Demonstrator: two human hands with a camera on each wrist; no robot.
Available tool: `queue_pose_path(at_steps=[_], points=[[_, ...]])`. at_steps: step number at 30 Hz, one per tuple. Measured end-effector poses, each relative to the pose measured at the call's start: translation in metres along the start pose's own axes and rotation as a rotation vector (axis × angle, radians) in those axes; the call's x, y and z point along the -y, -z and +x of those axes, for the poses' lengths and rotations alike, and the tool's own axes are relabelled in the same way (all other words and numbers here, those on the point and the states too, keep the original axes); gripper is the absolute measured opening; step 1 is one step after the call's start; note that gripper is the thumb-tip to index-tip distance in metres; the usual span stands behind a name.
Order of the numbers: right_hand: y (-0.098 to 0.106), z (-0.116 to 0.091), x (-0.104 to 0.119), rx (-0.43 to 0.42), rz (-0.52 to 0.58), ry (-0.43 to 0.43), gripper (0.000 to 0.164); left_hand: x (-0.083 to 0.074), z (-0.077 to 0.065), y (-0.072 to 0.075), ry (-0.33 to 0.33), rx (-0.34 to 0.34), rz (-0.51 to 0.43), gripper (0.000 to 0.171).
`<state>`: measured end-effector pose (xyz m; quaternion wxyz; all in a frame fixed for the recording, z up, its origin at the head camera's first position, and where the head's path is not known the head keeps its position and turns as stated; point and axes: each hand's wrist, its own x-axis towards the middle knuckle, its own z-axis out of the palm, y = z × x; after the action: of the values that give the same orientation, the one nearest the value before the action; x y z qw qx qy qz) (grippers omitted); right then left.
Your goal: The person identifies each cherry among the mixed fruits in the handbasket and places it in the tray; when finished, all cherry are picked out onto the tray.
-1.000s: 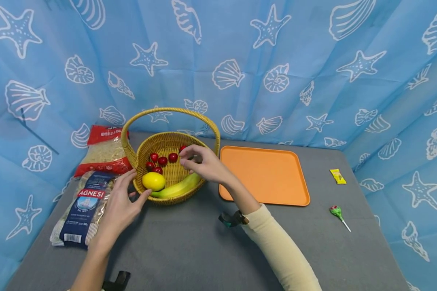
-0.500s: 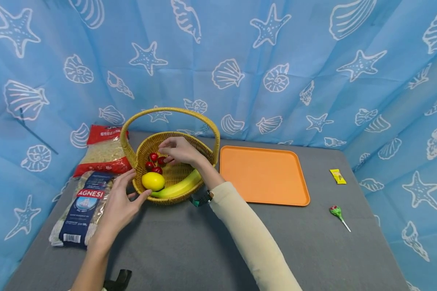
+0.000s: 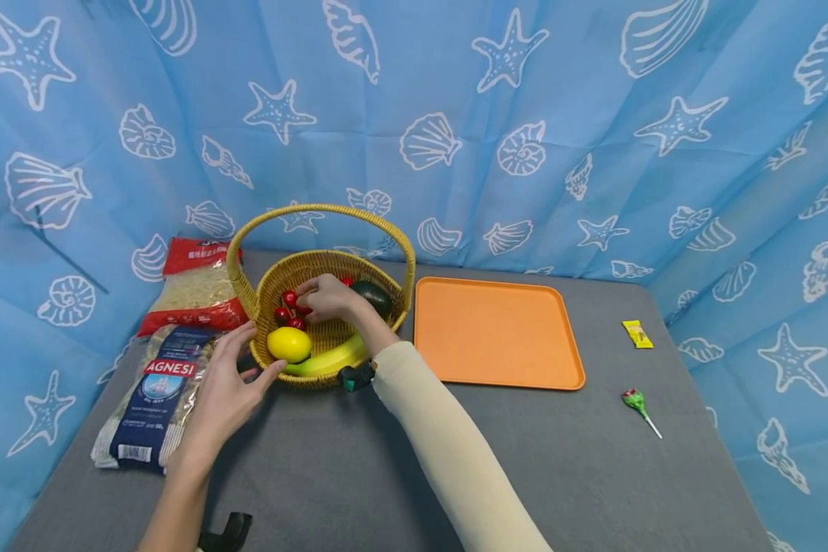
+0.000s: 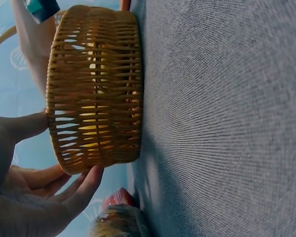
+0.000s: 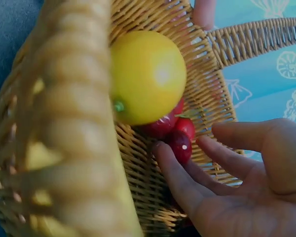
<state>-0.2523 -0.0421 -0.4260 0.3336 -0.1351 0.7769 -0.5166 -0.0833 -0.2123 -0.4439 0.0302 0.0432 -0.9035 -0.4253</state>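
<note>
A yellow wicker basket holds a lemon, a banana, several red cherries and a dark green, avocado-like fruit. At its near left side, my left hand grips the basket, with the thumb at the rim and the fingers on the outer wall in the left wrist view. Inside, my right hand reaches down to the cherries. The right wrist view has its fingertips on either side of a dark cherry, one touching it, fingers loosely spread. That hand hides part of the basket floor.
Left of the basket lie a navy-labelled Agnesi pasta bag and a red-and-clear bag. An orange tray sits to the right, then a yellow wrapped candy and a lollipop. A blue curtain hangs behind the table.
My right hand has moved left across the basket, then lowered onto the cherries, uncovering the dark green fruit. My left hand has stayed at the basket's side.
</note>
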Motion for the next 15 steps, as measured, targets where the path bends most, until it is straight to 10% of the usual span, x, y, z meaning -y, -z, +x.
queue_pose_path(at_steps=[15], points=[[0.0014,-0.0069,-0.0041,-0.127,-0.038,0.085,0.032,0.0002,0.0001,0.0007,0.014,0.005,0.006,0.078]])
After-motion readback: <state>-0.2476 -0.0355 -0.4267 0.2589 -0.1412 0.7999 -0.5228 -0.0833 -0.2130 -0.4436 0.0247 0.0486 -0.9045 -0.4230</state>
